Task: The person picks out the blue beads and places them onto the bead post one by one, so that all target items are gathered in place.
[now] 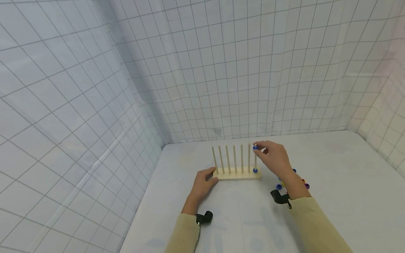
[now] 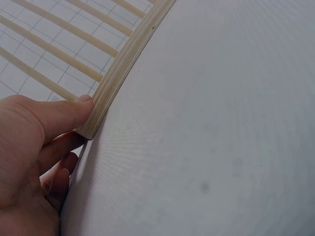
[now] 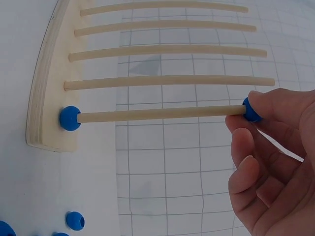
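Observation:
A pale wooden base [image 1: 237, 174] with several upright dowels stands on the white table. My left hand [image 1: 202, 184] grips its left end, thumb on the front edge and fingers behind, as the left wrist view shows. At the rightmost dowel [image 3: 162, 115], my right hand [image 1: 274, 156] pinches a blue bead [image 3: 251, 111] between thumb and forefinger, around the dowel's top end. Another blue bead [image 3: 70, 118] sits at the foot of that same dowel, against the base. The other dowels carry no beads.
Loose beads lie on the table right of the base, partly hidden by my right forearm; blue [image 1: 279, 187] and purple [image 1: 307, 186] ones show. Gridded white cloth [image 1: 221, 70] hangs behind the table and along both sides.

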{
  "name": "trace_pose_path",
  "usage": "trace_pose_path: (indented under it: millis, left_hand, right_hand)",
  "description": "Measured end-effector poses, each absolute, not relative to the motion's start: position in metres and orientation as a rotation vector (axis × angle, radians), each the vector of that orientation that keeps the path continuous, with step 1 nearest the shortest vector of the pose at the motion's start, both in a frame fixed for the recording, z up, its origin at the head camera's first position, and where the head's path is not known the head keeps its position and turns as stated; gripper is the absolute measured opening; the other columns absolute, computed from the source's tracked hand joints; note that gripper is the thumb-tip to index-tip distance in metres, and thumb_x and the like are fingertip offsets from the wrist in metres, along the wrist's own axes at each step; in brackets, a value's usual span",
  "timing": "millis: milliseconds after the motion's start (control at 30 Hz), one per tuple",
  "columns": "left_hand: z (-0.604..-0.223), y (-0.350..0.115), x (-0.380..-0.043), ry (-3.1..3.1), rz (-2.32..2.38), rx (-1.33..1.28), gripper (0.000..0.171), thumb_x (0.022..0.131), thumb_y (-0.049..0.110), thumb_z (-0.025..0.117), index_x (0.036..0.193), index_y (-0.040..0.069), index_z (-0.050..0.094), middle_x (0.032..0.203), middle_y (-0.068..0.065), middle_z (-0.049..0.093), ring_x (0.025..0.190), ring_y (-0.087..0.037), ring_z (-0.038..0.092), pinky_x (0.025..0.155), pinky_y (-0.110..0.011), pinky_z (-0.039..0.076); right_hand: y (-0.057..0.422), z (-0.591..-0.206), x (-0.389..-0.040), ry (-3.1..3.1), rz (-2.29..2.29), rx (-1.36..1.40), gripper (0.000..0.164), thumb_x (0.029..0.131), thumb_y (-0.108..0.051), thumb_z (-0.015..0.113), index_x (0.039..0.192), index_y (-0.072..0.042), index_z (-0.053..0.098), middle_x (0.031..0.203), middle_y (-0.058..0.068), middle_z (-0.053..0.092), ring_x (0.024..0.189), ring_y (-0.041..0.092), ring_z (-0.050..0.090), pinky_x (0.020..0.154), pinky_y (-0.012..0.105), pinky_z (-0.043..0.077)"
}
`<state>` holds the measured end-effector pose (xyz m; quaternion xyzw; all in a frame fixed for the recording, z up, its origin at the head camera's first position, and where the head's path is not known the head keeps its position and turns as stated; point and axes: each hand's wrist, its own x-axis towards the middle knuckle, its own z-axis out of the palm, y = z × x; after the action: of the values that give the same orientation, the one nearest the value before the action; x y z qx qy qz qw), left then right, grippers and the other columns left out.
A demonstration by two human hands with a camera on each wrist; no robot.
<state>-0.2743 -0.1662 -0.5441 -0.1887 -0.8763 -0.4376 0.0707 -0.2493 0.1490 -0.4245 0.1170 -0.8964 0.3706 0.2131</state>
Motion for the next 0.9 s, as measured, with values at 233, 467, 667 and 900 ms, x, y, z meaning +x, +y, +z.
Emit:
trace_pose_path:
  millis: [233, 467, 667, 900]
  left_hand:
    - [-0.544, -0.166, -0.275, -2.634, -1.299, -0.566, 0.048, 0.091, 0.014, 0.075, 0.136, 0.002, 0.062, 0.136, -0.016, 0.061, 0.13, -0.035, 0.052, 0.11, -0.05, 0.036]
    - [-0.545, -0.165, -0.274, -2.623, -1.298, -0.573, 0.048, 0.091, 0.013, 0.075, 0.136, 0.001, 0.062, 0.135, -0.016, 0.062, 0.13, -0.035, 0.052, 0.11, -0.051, 0.036]
    - [-0.545, -0.165, -0.274, -2.63, -1.28, -0.567, 0.048, 0.09, 0.014, 0.075, 0.135, 0.002, 0.063, 0.135, -0.015, 0.062, 0.13, -0.036, 0.052, 0.11, -0.052, 0.036]
    - [-0.546, -0.166, -0.277, -2.633, -1.292, -0.578, 0.048, 0.09, 0.012, 0.075, 0.135, 0.001, 0.063, 0.135, -0.016, 0.062, 0.13, -0.034, 0.053, 0.11, -0.05, 0.037]
  right_hand:
    - [0.149, -0.427, -0.249, -2.496, 1.031, 0.307, 0.029, 0.095, -0.022, 0.072, 0.121, -0.009, 0.073, 0.099, 0.005, 0.073, 0.08, 0.02, 0.062, 0.06, 0.034, 0.047]
    - [0.148, -0.431, -0.249, -2.521, 1.046, 0.284, 0.031, 0.095, -0.022, 0.072, 0.123, -0.007, 0.072, 0.101, 0.005, 0.073, 0.082, 0.02, 0.062, 0.061, 0.033, 0.048]
    - [0.148, -0.435, -0.25, -2.525, 1.033, 0.291, 0.031, 0.096, -0.023, 0.071, 0.122, -0.007, 0.072, 0.102, 0.005, 0.073, 0.083, 0.02, 0.063, 0.062, 0.033, 0.048]
    - [0.148, -0.439, -0.249, -2.52, 1.057, 0.296, 0.031, 0.095, -0.023, 0.072, 0.122, -0.008, 0.073, 0.101, 0.005, 0.073, 0.082, 0.02, 0.063, 0.061, 0.034, 0.048]
